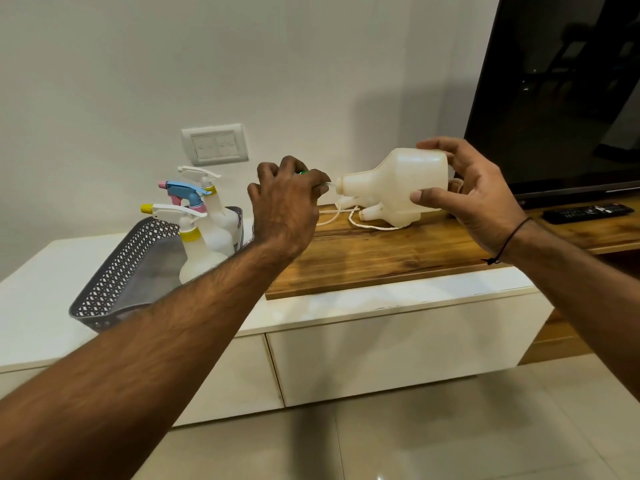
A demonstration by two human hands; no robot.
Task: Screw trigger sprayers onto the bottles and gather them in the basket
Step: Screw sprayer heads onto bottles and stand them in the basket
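My right hand [469, 188] grips a white plastic bottle [394, 178] held sideways in the air, its open neck pointing left. My left hand [284, 206] curls round a trigger sprayer [303, 172], of which only a bit of green and the dip tube tip show; the tube points at the bottle's neck. A grey perforated basket [114, 275] on the white cabinet holds three bottles with sprayers fitted: yellow-collared [194, 244], blue and pink [188, 195], white [207, 181]. Another bare bottle [384, 213] lies on the wooden board behind the held one.
The wooden board [381, 258] lies on the white cabinet top [41, 282]. White tubes or cord [363, 226] lie by the lying bottle. A dark TV screen [561, 91] stands at right with a remote [588, 213] before it. A wall switch plate [214, 144] is behind.
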